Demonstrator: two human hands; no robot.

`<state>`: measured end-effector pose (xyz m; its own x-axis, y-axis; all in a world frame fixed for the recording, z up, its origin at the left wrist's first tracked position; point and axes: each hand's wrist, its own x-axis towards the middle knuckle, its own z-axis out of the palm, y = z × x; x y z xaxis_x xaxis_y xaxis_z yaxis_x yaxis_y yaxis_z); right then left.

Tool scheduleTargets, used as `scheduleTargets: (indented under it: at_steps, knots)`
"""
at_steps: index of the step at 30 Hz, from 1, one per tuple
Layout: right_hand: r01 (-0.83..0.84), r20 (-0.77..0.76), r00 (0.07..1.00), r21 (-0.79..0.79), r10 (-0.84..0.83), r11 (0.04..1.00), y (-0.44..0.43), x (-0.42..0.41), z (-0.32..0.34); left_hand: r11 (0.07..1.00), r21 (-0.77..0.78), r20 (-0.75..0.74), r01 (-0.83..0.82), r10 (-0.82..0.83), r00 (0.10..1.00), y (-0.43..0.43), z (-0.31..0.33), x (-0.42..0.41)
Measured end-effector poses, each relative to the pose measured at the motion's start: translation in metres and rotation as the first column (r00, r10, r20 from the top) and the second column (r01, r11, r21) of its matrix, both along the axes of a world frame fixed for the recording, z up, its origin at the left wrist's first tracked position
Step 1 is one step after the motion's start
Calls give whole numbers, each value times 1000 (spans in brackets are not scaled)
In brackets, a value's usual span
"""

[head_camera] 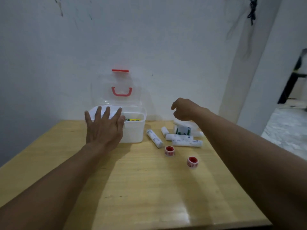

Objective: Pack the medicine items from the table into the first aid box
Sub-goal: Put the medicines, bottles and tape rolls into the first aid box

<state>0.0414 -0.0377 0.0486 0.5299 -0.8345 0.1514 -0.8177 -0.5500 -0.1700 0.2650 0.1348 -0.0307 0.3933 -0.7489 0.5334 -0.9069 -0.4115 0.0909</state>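
First aid box [132, 130] is sitting center frame on the tabletop [149, 188], lid upright. Left hand [103, 130] is resting spread on it. Right hand [184, 110], loosely curled and empty, is hovering above bandage rolls [186, 142] lying mostly left-right.

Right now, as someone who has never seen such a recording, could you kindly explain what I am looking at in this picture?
One camera on a person's head looks down at their bare arms; there is no robot. The left hand, fingers spread, rests on the open white first aid box, whose clear lid stands up. The right hand hovers, loosely curled and empty, above a white packet. On the wooden table lie four white bandage rolls and two red-capped tape rolls. Nothing is held.
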Motion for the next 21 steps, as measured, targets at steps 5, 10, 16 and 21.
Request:
scheduleTargets:
  at_steps: [5,10,16,21]
  knots:
    - [90,-86,993,52,-85,995,-26,-26,-29,999,-38,44,8,-6,999,0,-5,2]
    - [113,-186,977,48,-102,992,-51,-40,-49,998,-62,46,2,1,999,-4,-7,3]
    - [122,-178,978,66,-109,990,-67,-40,-47,997,-72,40,-1,4,999,-3,-7,1]
    - [151,-158,978,100,-135,983,-75,-39,-43,997,-73,34,5,-3,999,-3,-6,2]
